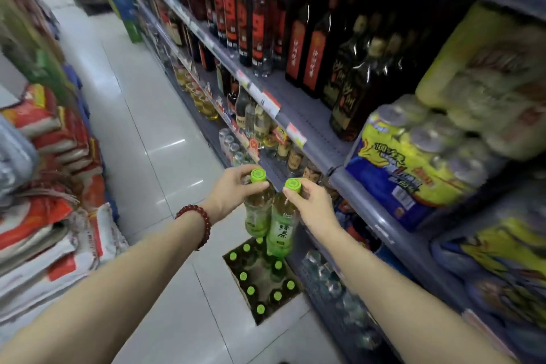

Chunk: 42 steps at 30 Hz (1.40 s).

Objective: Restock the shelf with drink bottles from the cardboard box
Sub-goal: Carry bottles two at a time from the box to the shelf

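Shop aisle, shelf (307,127) at right: our left hand (233,195) and right hand (310,204) each pinch a full, weighty, slick bottle (258,210) by its neck under the cap, above the cardboard box (236,278)

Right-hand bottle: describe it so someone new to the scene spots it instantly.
Find the open cardboard box on the floor by the shelving. Above it, two hands each hold a green-capped bottle by the neck. The right hand grips the bottle whose green label faces the camera, nearer the shelf.
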Each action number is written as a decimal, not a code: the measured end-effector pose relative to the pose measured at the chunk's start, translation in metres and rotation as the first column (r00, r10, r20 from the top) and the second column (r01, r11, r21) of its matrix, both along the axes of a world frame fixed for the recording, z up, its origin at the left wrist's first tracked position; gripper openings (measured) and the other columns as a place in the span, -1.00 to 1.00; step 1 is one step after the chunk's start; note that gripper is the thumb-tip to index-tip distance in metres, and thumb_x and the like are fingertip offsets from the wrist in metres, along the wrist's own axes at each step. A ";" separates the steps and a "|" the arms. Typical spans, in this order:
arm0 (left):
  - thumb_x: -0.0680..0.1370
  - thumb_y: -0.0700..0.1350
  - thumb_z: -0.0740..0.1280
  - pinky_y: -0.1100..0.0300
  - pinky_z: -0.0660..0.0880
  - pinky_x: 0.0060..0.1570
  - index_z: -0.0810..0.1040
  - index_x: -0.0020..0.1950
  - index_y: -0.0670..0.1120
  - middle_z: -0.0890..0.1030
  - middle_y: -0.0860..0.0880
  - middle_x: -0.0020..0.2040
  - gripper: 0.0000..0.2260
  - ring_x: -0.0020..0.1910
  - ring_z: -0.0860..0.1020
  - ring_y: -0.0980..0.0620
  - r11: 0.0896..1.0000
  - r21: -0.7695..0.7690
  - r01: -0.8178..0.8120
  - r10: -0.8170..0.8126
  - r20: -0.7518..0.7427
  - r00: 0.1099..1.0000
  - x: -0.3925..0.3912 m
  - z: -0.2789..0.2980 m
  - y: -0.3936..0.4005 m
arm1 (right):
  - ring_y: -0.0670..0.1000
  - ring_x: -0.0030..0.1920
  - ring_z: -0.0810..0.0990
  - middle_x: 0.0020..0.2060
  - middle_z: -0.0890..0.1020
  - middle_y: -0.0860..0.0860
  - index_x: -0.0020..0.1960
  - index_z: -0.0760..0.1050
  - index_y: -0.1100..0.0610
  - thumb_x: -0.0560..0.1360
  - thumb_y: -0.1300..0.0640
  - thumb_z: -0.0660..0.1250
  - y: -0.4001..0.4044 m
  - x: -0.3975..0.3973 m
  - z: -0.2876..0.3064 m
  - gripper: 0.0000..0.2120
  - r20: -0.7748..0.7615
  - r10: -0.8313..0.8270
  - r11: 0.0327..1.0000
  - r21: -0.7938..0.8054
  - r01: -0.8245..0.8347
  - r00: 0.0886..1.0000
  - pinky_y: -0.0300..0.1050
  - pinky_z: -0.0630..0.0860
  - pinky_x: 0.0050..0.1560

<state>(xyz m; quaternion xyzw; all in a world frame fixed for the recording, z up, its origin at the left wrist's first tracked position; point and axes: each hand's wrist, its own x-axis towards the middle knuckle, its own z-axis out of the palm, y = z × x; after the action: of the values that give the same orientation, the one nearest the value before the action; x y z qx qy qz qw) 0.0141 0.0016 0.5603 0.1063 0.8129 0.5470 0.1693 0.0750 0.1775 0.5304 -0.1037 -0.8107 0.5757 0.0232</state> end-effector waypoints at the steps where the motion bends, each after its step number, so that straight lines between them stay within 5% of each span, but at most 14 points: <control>1: 0.44 -0.14 0.46 0.42 0.53 -0.01 0.58 0.05 -0.10 0.64 -0.07 -0.03 -0.79 -0.05 0.60 0.02 0.999 0.034 0.016 -0.015 -0.018 1.000 0.001 0.019 -0.001 | 0.01 -0.04 0.64 -0.17 0.68 -0.08 -0.08 0.58 -0.04 0.40 -0.12 0.36 0.001 0.001 0.021 -0.81 -0.025 -0.004 1.000 0.006 0.004 1.000 0.11 0.55 0.10; 3: 0.40 -0.09 0.49 0.13 0.56 0.11 0.61 0.08 -0.13 0.67 -0.14 0.02 -0.71 0.01 0.63 -0.03 0.997 0.056 0.061 -0.057 -0.072 0.996 -0.001 0.054 -0.002 | -0.06 -0.11 0.63 -0.21 0.66 -0.09 -0.09 0.59 0.00 0.46 -0.04 0.37 0.004 0.007 0.063 -0.87 -0.086 -0.032 0.999 0.004 0.032 0.996 0.00 0.54 0.03; 6: 0.45 -0.17 0.45 0.21 0.57 -0.02 0.61 0.05 -0.14 0.66 -0.05 -0.09 -0.81 -0.16 0.61 0.18 0.984 0.073 0.163 -0.150 -0.163 0.975 0.000 0.106 0.009 | -0.17 -0.20 0.60 -0.25 0.66 -0.09 -0.09 0.60 0.10 0.50 0.07 0.37 0.009 0.020 0.119 -0.90 -0.163 -0.103 0.994 0.016 0.107 0.981 -0.16 0.51 -0.08; 11: 0.50 -0.08 0.40 0.15 0.56 -0.04 0.62 0.01 -0.08 0.65 0.04 -0.16 -0.87 -0.18 0.59 0.11 0.957 0.074 0.279 -0.237 -0.349 0.907 0.012 0.183 0.037 | -0.01 -0.14 0.60 -0.16 0.69 0.15 -0.12 0.61 0.13 0.44 -0.07 0.36 0.028 0.049 0.202 -0.75 -0.291 -0.188 0.973 0.075 0.218 0.938 0.17 0.52 0.04; 16: 0.52 -0.03 0.36 0.29 0.51 -0.16 0.63 0.01 -0.12 0.65 0.03 -0.19 -0.81 -0.24 0.58 0.17 0.897 0.127 0.424 -0.337 -0.427 0.839 0.046 0.250 0.073 | 0.04 -0.04 0.65 -0.12 0.72 0.04 -0.12 0.64 0.10 0.44 -0.09 0.36 0.055 0.100 0.271 -0.74 -0.342 -0.250 0.934 0.163 0.319 0.906 0.11 0.53 0.16; 20: 0.53 -0.02 0.35 0.18 0.50 -0.17 0.66 -0.04 -0.10 0.69 -0.01 -0.19 -0.83 -0.24 0.57 0.14 0.812 0.106 0.574 -0.470 -0.463 0.751 0.081 0.300 0.107 | 0.05 -0.17 0.65 -0.23 0.71 0.04 -0.12 0.64 0.12 0.41 -0.20 0.33 0.084 0.149 0.314 -0.62 -0.372 -0.298 0.894 0.213 0.394 0.879 0.08 0.53 0.00; 25: 0.55 -0.12 0.32 0.35 0.52 -0.25 0.65 -0.04 -0.16 0.68 0.00 -0.23 -0.85 -0.25 0.59 0.17 0.708 0.180 0.683 -0.530 -0.504 0.682 0.129 0.352 0.146 | 0.02 -0.21 0.58 -0.22 0.69 0.19 -0.16 0.63 0.09 0.27 -0.35 0.30 0.115 0.209 0.368 -0.49 -0.402 -0.370 0.850 0.217 0.479 0.838 0.18 0.53 -0.04; 28: 0.52 -0.06 0.34 0.19 0.57 -0.08 0.66 -0.01 -0.12 0.71 -0.09 -0.06 -0.83 -0.12 0.63 0.05 0.675 0.235 0.700 -0.513 -0.533 0.673 0.156 0.384 0.165 | -0.04 -0.24 0.56 -0.29 0.66 0.08 -0.17 0.66 0.12 0.36 -0.26 0.35 0.129 0.245 0.407 -0.57 -0.428 -0.392 0.835 0.206 0.510 0.815 -0.02 0.48 -0.21; 30: 0.52 -0.06 0.34 0.28 0.56 -0.15 0.66 -0.01 -0.09 0.70 -0.05 -0.06 -0.84 -0.12 0.62 0.05 0.639 0.283 0.715 -0.513 -0.537 0.670 0.173 0.406 0.179 | -0.07 -0.26 0.57 -0.29 0.65 0.02 -0.13 0.66 0.18 0.47 -0.15 0.34 0.138 0.266 0.432 -0.62 -0.455 -0.404 0.818 0.209 0.536 0.794 -0.23 0.40 -0.29; 35: 0.53 -0.10 0.35 0.32 0.49 -0.36 0.64 -0.02 -0.20 0.64 -0.17 -0.07 -0.82 -0.18 0.55 -0.01 0.573 0.387 0.722 -0.485 -0.550 0.680 0.210 0.453 0.212 | 0.05 -0.22 0.56 -0.26 0.60 0.13 -0.10 0.58 0.39 0.47 -0.09 0.34 0.154 0.299 0.479 -0.52 -0.563 -0.450 0.766 0.156 0.623 0.693 0.03 0.50 -0.11; 39: 0.50 -0.12 0.39 0.11 0.53 -0.11 0.64 -0.03 -0.19 0.64 -0.14 -0.15 -0.84 -0.20 0.57 0.00 0.527 0.433 0.731 -0.409 -0.624 0.665 0.226 0.473 0.235 | 0.03 -0.17 0.65 -0.23 0.70 0.07 -0.16 0.64 0.21 0.36 -0.20 0.34 0.160 0.313 0.500 -0.56 -0.700 -0.464 0.631 0.168 0.757 0.543 0.15 0.58 0.02; 42: 0.49 -0.13 0.40 0.15 0.55 0.00 0.64 0.03 -0.15 0.68 -0.09 -0.09 -0.84 -0.12 0.61 0.07 0.532 0.436 0.726 -0.296 -0.708 0.641 0.232 0.474 0.248 | -0.05 -0.05 0.66 -0.18 0.69 -0.12 -0.10 0.61 -0.02 0.46 -0.10 0.35 0.159 0.318 0.500 -0.82 -0.826 -0.397 0.487 0.180 0.855 0.400 0.09 0.55 0.13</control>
<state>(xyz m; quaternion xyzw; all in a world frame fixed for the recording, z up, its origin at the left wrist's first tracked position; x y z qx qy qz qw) 0.2459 0.2497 1.0344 0.5606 0.4840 0.6711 0.0345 0.3932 0.3369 1.0304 -0.1858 -0.7577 0.2275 0.5827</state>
